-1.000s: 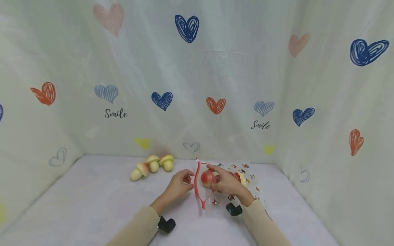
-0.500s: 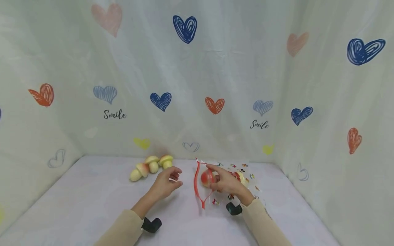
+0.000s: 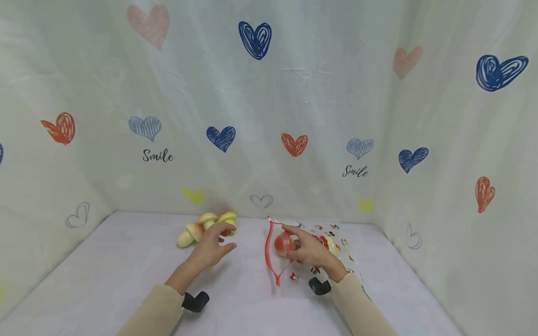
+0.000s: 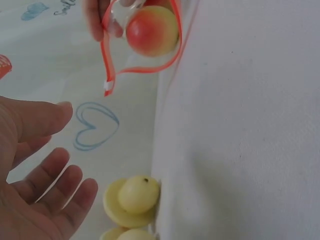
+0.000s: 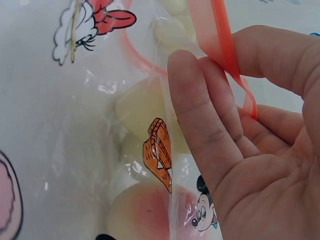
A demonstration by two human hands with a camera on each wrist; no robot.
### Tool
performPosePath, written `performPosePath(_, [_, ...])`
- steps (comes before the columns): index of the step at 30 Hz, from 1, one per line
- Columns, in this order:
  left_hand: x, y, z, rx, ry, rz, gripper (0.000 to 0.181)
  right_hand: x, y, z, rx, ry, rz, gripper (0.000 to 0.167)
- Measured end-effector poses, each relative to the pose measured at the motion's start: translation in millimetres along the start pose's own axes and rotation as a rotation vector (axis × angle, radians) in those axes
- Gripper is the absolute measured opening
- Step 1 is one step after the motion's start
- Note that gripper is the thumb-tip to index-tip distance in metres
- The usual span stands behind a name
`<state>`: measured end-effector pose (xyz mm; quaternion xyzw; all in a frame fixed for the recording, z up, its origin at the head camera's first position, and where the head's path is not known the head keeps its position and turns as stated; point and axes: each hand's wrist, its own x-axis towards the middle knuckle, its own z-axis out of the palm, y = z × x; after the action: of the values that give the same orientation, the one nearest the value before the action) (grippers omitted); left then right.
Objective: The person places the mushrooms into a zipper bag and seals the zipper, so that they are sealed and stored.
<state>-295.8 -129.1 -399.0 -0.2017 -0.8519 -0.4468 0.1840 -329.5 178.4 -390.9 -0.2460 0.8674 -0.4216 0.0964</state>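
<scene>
My right hand (image 3: pixel 312 248) pinches the red-edged mouth of a clear zip bag (image 3: pixel 267 249) printed with cartoon figures, and the mouth gapes toward the left. In the right wrist view the thumb and fingers of that hand (image 5: pixel 250 150) lie on either side of the red strip (image 5: pixel 226 37). Inside the bag is a mushroom-like piece with a red and yellow rounded top (image 4: pixel 152 31), among other pale pieces. My left hand (image 3: pixel 210 246) holds nothing, its fingers spread and slightly bent. It is just in front of several yellow toy mushrooms (image 3: pixel 194 231), partly covering them in the head view.
The mushrooms lie in a row at the back left of the white-covered table (image 3: pixel 126 270). A pale curtain (image 3: pixel 269 93) printed with hearts hangs behind the table and along both sides. Black wrist devices (image 3: pixel 195 302) sit on both forearms.
My left hand has moved left, away from the bag's mouth and toward the mushrooms. The right hand and the bag have stayed put.
</scene>
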Motion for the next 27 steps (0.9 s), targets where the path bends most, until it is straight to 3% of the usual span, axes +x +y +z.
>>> performPosePath(5, [-0.6,-3.1,-6.8,0.077,0.058,0.046,0.037,-1.5,-1.6,1.1,0.008,0.001,0.015,0.074])
performPosePath(10, [-2.8,-7.3,-14.1,0.115,0.055,0.084,0.04,-3.1,-3.3,1.5,0.005,0.0,0.029,0.074])
performPosePath(21, [-5.5,-25.9,-35.6,0.199,0.105,0.012,0.039,-2.5,-2.0,2.5,0.009,0.0,0.039,0.073])
performPosePath(27, [-3.6,-36.5,-46.1,0.234,0.172,0.034,0.039,-2.2,-2.4,2.0,0.01,0.006,0.038,0.073])
